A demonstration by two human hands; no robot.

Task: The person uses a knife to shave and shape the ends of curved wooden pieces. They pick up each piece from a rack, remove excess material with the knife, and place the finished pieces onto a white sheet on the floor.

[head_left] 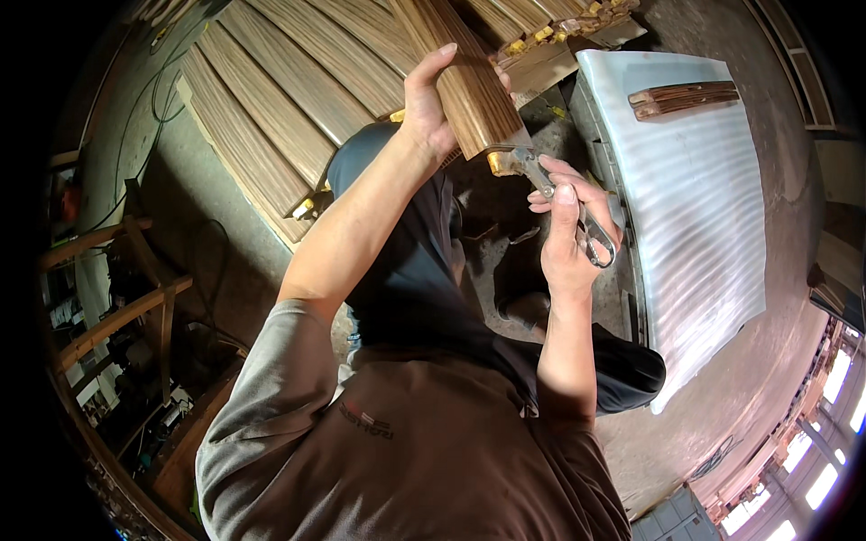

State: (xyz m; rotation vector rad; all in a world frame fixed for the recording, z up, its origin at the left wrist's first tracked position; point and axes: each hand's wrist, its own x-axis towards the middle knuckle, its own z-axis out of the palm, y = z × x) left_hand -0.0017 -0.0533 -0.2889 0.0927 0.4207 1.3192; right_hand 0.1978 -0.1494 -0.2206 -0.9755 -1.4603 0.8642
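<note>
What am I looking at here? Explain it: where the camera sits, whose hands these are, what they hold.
There is no machine here: a person works bare-handed. The single picture comes from a wide fisheye camera worn on that person's head, looking down, so straight edges bend. The left hand grips a wood-grain board. The right hand holds a metal hand tool at the board's near end. Wood-grain planks lie side by side ahead; on the right, a brown wooden piece lies on a translucent white sheet.
</note>
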